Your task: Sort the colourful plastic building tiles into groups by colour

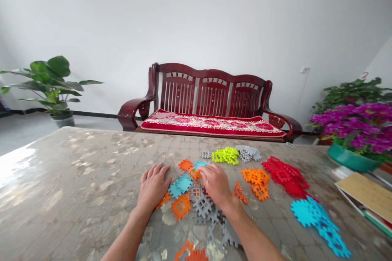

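My left hand (154, 185) lies on the table with its fingers stretched out, its thumb side beside an orange toothed building tile (163, 200). To its right are light blue tiles (180, 186) and another orange tile (181, 207). My right hand (216, 182) is closed, thumb and forefinger at a small light blue tile (200, 164) that they seem to pinch. Next to that tile lie an orange tile (185, 165) and a partly covered orange one (195, 173). Grey tiles (203, 206) are heaped below my right hand, partly hidden by the forearm.
Sorted piles sit farther out: yellow-green (226, 155), grey (248, 153), orange (255, 177), red (286, 175) and blue (318, 220) tiles. At the right are a flower pot (352, 158) and a notebook (367, 193). A wooden bench (211, 94) stands behind the table (76, 195).
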